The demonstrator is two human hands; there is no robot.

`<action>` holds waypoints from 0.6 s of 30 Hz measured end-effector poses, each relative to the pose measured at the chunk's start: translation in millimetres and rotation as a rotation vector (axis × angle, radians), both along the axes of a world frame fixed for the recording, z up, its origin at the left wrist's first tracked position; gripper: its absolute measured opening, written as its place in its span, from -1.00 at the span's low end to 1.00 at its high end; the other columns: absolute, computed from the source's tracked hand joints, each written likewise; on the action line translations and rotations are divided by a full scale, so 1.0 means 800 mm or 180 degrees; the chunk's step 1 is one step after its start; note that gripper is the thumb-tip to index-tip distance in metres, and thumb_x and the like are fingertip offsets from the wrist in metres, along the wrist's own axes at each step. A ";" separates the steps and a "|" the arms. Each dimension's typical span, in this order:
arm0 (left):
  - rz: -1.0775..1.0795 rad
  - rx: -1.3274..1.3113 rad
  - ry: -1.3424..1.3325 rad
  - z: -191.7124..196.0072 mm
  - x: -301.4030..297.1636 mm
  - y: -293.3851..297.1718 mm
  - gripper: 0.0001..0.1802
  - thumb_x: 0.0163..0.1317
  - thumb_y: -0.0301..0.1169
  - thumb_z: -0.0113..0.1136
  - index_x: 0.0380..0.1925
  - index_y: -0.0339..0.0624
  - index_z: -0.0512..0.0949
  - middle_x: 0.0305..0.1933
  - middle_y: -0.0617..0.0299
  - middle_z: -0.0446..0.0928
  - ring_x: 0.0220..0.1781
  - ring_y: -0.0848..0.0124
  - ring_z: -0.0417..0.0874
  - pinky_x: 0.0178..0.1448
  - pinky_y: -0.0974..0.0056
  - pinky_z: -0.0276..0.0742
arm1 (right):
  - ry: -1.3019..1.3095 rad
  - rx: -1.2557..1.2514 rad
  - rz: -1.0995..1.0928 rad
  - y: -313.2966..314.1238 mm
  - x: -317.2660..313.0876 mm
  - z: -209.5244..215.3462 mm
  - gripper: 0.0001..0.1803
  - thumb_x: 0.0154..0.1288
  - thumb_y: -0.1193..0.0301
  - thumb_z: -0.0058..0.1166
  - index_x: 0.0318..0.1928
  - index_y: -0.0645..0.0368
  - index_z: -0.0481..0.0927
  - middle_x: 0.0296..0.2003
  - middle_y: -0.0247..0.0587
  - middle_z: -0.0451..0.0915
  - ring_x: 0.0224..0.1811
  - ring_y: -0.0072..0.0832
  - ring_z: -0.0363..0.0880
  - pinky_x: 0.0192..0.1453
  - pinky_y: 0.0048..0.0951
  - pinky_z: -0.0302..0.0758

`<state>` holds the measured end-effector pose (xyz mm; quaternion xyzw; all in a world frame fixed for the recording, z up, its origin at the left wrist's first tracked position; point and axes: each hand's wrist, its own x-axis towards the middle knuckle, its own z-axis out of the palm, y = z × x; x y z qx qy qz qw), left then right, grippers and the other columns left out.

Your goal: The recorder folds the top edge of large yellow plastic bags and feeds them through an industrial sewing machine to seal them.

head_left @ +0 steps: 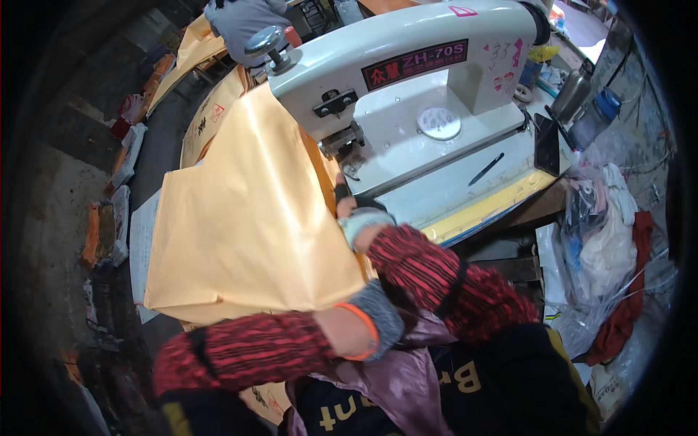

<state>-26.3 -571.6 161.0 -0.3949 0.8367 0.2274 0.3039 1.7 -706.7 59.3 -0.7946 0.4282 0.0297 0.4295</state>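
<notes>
A large tan kraft paper sack [233, 225] spreads out to my left, smooth and creased, its right edge running up to the sewing head of a white industrial sewing machine [443, 33]. My right hand [361, 218], in a pale glove with dark fingertips, lies along that edge just below the needle area. Its fingers point forward and look closed on the paper, though blurred. Nearer to my body is my left hand [379, 320] in a grey glove with an orange cuff, at the sack's lower right corner. Its fingers are hidden.
On the machine's table lie a black pen [486, 168] and a phone [547, 144]. A metal bottle [574, 91] stands at the right. Plastic bags and cloth [603, 240] hang below. Printed paper sacks [211, 116] lie beyond, near another person [247, 29].
</notes>
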 end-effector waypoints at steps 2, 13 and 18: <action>-0.0290 0.0572 0.0033 0.035 -0.016 -0.022 -0.81 0.07 -0.33 0.05 -0.38 0.01 0.65 -0.30 0.24 0.62 -0.25 0.24 0.61 -0.06 0.16 0.46 | -0.0115 0.0038 0.0161 0.034 -0.033 0.011 -0.31 0.36 0.19 -0.33 0.39 -0.03 -0.26 -0.23 0.18 0.56 -0.22 -0.05 0.59 -0.18 -0.14 0.51; 0.0463 -0.0567 0.0230 0.051 0.079 0.021 -0.82 -0.03 -0.30 0.11 -0.44 -0.07 0.59 -0.50 0.20 0.57 -0.38 0.20 0.61 -0.23 0.08 0.39 | 0.0378 -0.0266 0.0077 0.001 0.001 0.070 -0.34 0.33 0.28 -0.28 0.38 0.02 -0.16 -0.22 0.18 0.57 -0.28 -0.10 0.62 -0.24 -0.18 0.55; 0.0968 -0.0835 0.0585 -0.042 0.007 0.025 -0.76 0.03 -0.36 -0.01 -0.34 -0.12 0.61 -0.43 0.18 0.60 -0.26 0.19 0.61 -0.11 0.03 0.33 | -0.0689 -0.0764 0.0269 0.019 -0.013 0.016 -0.28 0.27 0.27 -0.20 0.38 0.02 -0.15 -0.25 0.08 0.58 -0.26 -0.06 0.59 -0.18 -0.13 0.50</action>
